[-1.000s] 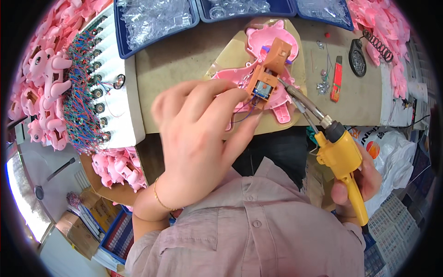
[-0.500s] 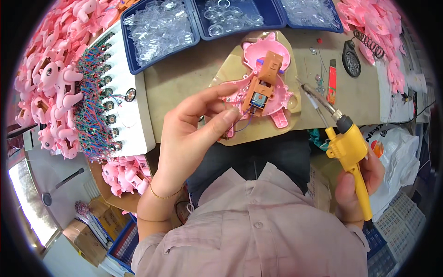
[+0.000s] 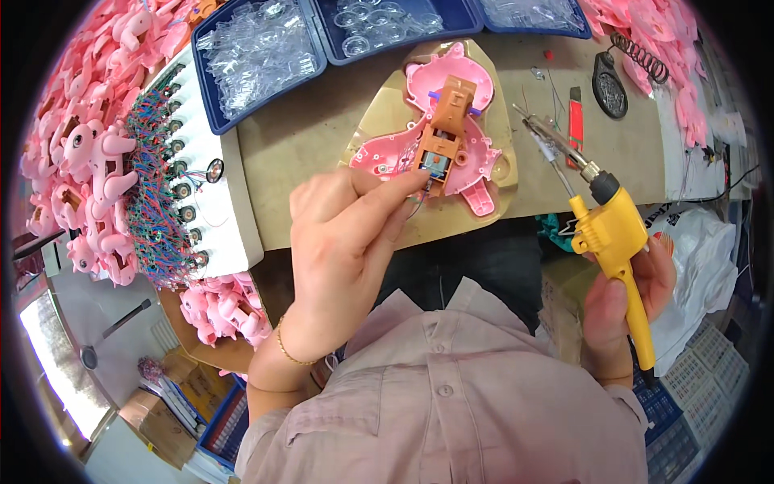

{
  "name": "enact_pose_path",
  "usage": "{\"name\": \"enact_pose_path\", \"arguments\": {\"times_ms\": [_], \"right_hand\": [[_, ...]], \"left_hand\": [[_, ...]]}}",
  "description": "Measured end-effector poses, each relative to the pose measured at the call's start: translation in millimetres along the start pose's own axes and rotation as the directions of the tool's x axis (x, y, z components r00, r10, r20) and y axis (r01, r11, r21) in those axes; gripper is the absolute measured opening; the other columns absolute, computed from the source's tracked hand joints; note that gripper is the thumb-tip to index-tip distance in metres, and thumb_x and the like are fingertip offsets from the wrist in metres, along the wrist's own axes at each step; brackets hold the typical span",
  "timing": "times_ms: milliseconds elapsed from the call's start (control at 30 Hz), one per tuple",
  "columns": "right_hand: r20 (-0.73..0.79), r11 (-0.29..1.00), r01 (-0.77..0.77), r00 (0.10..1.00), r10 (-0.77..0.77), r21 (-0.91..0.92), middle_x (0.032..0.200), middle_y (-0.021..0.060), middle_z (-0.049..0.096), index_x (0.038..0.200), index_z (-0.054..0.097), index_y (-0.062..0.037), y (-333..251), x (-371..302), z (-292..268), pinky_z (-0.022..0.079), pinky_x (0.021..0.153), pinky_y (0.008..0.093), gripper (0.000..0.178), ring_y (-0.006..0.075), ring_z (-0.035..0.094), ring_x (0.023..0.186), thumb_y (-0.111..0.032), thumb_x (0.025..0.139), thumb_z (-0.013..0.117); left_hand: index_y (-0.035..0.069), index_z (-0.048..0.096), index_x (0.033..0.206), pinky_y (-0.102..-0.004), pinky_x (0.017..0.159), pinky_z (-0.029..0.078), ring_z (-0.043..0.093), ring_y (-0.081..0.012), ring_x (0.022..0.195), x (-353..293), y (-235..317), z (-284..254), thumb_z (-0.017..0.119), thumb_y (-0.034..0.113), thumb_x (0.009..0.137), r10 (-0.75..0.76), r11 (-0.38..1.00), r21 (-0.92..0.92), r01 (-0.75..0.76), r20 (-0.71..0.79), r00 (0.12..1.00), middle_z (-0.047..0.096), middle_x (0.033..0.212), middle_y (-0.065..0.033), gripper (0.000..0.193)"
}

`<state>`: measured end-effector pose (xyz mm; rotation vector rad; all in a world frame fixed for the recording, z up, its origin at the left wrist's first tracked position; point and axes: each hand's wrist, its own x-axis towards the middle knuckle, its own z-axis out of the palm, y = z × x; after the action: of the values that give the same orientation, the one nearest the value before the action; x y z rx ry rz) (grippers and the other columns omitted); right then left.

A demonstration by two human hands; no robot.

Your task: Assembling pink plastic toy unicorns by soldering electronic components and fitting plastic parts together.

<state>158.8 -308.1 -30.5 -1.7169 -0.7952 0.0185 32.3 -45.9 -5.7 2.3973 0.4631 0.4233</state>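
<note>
1. Soldering iron (image 3: pixel 611 230), clamped in the right hand (image 3: pixel 606 315), points up-left.
2. Brown housing (image 3: pixel 443 143) lies in the pink shell (image 3: pixel 477 164), long axis leaning right at top.
3. Left hand (image 3: pixel 343 238) meets its lower end; cannot tell whether gripping.

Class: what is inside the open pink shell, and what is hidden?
Inside the pink shell: a brown housing with purple pegs and, in its lower opening, a bluish part. The left hand hides some of the housing's lower end; the shell underneath is covered.
</note>
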Motion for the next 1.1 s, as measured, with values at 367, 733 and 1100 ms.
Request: {"name": "enact_pose_path", "arguments": {"times_ms": [367, 733, 1100], "right_hand": [[0.064, 0.996, -0.042, 0.997, 0.037, 0.078, 0.121, 0.0194, 0.054, 0.137, 0.033, -0.0079, 3.4, -5.2, -1.1, 0.055, 0.079, 0.0378, 0.07, 0.0263, 0.059, 0.105, -0.046, 0.086, 0.062], [0.303, 0.971, 0.041, 0.946, -0.114, 0.237, 0.099, 0.018, 0.06, 0.112, 0.046, -0.0101, -12.9, 38.1, 88.0, 0.048, 0.07, 0.0275, 0.041, 0.018, 0.057, 0.077, 0.012, 0.081, 0.06], [0.366, 0.957, 0.249, 0.913, -0.182, -0.146, 0.089, 0.0125, 0.061, 0.129, 0.043, 0.0008, -7.3, 37.7, 59.2, 0.046, 0.056, 0.0275, 0.051, 0.0165, 0.055, 0.064, -0.03, 0.091, 0.058]], "left_hand": [[0.008, 0.066, 0.105, -0.0327, 0.072, 0.037, 0.052, -0.0202, 0.073, -1.3, 7.8, 6.5, 0.068, 0.004, 0.075, 0.084, 0.985, 0.155, -0.072, -0.073, 0.994, 0.056, 0.077, -0.0021, 0.03], [0.008, 0.066, 0.105, -0.0297, 0.076, 0.037, 0.054, -0.0147, 0.079, -6.6, 22.1, 17.0, 0.066, 0.012, 0.07, 0.251, 0.914, 0.318, -0.254, 0.05, 0.967, 0.055, 0.083, 0.0021, 0.034], [0.008, 0.067, 0.084, -0.0318, 0.07, 0.039, 0.055, -0.0194, 0.073, -5.4, 6.7, 10.7, 0.073, 0.007, 0.072, 0.092, 0.996, 0.018, -0.091, -0.067, 0.994, 0.06, 0.074, -0.0025, 0.014]]}}
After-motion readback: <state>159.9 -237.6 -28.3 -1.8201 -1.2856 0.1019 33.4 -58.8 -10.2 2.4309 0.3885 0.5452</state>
